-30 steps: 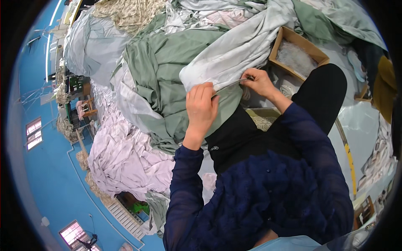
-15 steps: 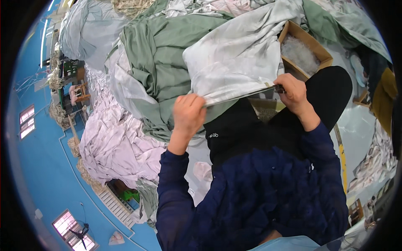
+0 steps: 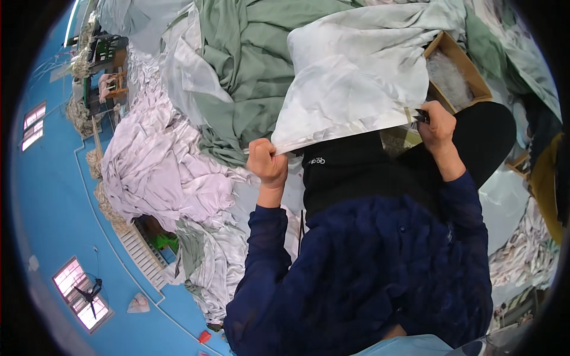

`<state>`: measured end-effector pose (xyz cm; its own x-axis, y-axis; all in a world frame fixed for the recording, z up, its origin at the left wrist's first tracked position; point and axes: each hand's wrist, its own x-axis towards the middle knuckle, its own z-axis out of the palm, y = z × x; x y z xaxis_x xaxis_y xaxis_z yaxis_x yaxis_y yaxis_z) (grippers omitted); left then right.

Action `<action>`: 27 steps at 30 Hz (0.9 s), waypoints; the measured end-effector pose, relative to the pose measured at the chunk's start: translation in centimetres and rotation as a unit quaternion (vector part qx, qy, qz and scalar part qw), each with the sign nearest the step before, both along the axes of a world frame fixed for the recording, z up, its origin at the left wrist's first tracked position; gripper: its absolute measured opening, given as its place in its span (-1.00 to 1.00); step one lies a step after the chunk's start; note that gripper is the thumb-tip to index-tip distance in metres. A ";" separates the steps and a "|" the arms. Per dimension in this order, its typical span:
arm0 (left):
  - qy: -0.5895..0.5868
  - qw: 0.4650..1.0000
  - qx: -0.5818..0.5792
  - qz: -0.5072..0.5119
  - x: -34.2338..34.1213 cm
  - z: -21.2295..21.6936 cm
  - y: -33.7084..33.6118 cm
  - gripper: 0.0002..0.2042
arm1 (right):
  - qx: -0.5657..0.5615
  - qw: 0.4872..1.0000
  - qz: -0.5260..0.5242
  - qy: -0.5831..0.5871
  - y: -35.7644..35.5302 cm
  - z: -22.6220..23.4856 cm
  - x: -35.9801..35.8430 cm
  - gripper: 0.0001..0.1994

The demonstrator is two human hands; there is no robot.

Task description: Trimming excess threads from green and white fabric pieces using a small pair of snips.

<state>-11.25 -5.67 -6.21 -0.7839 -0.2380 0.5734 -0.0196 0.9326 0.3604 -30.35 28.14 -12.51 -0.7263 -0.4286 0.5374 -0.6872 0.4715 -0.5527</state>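
A white cloth (image 3: 356, 77) lies across my lap, its near edge stretched between my two hands. My left hand (image 3: 267, 163) is closed on the left end of that edge, fingers curled over it. At the other end, my right hand (image 3: 440, 127) is closed around small dark thread snips (image 3: 421, 115), whose pointed tips stick out toward the cloth. Whether these fingers also pinch the cloth is partly hidden. A short tan strip (image 3: 408, 115) shows on the edge close to the snips. Green fabric (image 3: 255, 65) lies bunched beyond and left of the white cloth.
An open cardboard box (image 3: 469, 62) with pale tangled stuff stands beyond my right knee. Lilac-white fabric (image 3: 172, 172) is heaped on the left, with more crumpled cloth (image 3: 525, 246) at the right. A blue wall (image 3: 47, 196) with windows runs along the far left.
My left hand has moved outward to the left and the cloth's edge is drawn out longer. The white cloth now lies flatter and wider over my lap. The whole view has shifted slightly.
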 end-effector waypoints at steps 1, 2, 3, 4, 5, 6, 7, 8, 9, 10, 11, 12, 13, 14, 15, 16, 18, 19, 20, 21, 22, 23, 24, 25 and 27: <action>0.005 1.000 -0.004 0.005 0.0 -0.2 -0.1 -0.78 | 0.003 1.000 -0.006 0.003 0.0 -0.1 0.0 -0.70; 0.007 1.000 -0.004 0.008 0.1 -0.4 -0.2 -0.78 | 0.005 1.000 -0.013 0.005 0.0 -0.1 0.0 -0.71; 0.014 1.000 0.003 -0.001 0.1 -0.5 -0.2 -0.78 | 0.004 1.000 -0.011 0.006 0.1 -0.1 0.0 -0.71; 0.022 1.000 0.007 -0.009 0.1 -0.6 -0.3 -0.77 | 0.005 1.000 -0.021 0.008 0.1 -0.1 0.0 -0.73; 0.042 0.999 0.021 -0.002 0.0 -0.8 -0.3 -0.77 | 0.006 0.999 -0.031 0.011 0.1 -0.2 0.1 -0.75; 0.043 0.999 0.018 0.002 0.1 -0.7 -0.4 -0.77 | 0.003 1.000 -0.028 0.012 0.1 -0.3 0.1 -0.75; 0.043 0.999 0.021 0.000 0.0 -0.5 -0.3 -0.77 | 0.008 0.999 -0.031 0.012 0.2 -0.4 0.1 -0.74; 0.043 0.999 0.024 -0.002 0.0 -0.4 -0.2 -0.77 | 0.012 0.999 -0.035 0.012 0.2 -0.5 0.1 -0.74; 0.045 0.999 0.023 0.001 0.0 -0.5 -0.1 -0.77 | 0.015 0.999 -0.038 0.017 0.2 -0.7 0.1 -0.74; 0.047 0.999 0.014 0.002 0.1 -0.5 -0.1 -0.77 | 0.014 0.999 -0.036 0.017 0.0 -0.6 0.1 -0.74; 0.049 0.999 0.004 0.002 0.2 -0.5 -0.2 -0.77 | 0.009 0.999 -0.033 0.007 -0.1 -0.6 0.1 -0.73; 0.050 0.999 0.003 0.005 0.4 -0.6 -0.5 -0.77 | 0.005 1.000 -0.029 -0.004 -0.3 -0.6 0.1 -0.72; -0.005 1.000 -0.018 0.014 0.4 -0.4 -0.6 -0.79 | 0.006 1.000 -0.027 -0.003 -0.3 -0.9 0.1 -0.72; -0.060 0.997 -0.039 0.024 0.5 -0.3 -0.6 -0.79 | 0.046 0.999 -0.004 -0.026 -0.5 -1.6 0.1 -0.71; -0.181 0.977 -0.088 0.071 0.5 -0.3 -0.5 -0.81 | 0.087 0.995 0.019 -0.048 -0.6 -1.9 0.1 -0.71; -0.182 0.977 -0.087 0.073 0.4 0.2 -0.1 -0.81 | 0.089 0.995 0.022 -0.048 -0.6 -1.8 0.2 -0.71; -0.225 0.973 -0.041 -0.024 0.7 0.9 0.7 -0.75 | 0.155 0.963 0.089 -0.201 -0.7 -1.1 0.6 -0.68; -0.202 0.979 0.014 -0.014 1.0 0.6 1.0 -0.83 | 0.109 0.964 0.100 -0.222 -0.9 -0.7 0.8 -0.70; -0.200 0.979 0.017 -0.012 1.4 0.4 1.5 -0.83 | 0.112 0.964 0.102 -0.221 -1.4 -0.2 1.5 -0.70; -0.220 0.956 0.193 0.019 1.6 0.1 2.1 -0.89 | 0.032 0.947 0.118 -0.298 -2.3 0.2 2.4 -0.70; -0.232 0.902 0.361 0.052 1.8 -0.1 2.8 -0.88 | -0.049 0.917 0.136 -0.372 -3.5 0.8 3.2 -0.70; -0.229 0.903 0.360 0.056 1.9 -0.5 3.0 -0.88 | -0.071 0.927 0.163 -0.329 -5.3 1.7 3.8 -0.69; -0.243 0.862 0.438 0.076 1.3 -1.4 3.1 -0.83 | -0.087 0.937 0.182 -0.286 -7.0 2.8 4.2 -0.67; -0.254 0.819 0.505 0.100 1.0 -1.7 3.2 -0.76 | -0.073 0.939 0.201 -0.270 -8.8 4.1 4.5 -0.65; -0.262 0.770 0.570 0.121 0.6 -2.2 3.5 -0.69 | -0.058 0.941 0.219 -0.252 -11.7 6.0 4.7 -0.63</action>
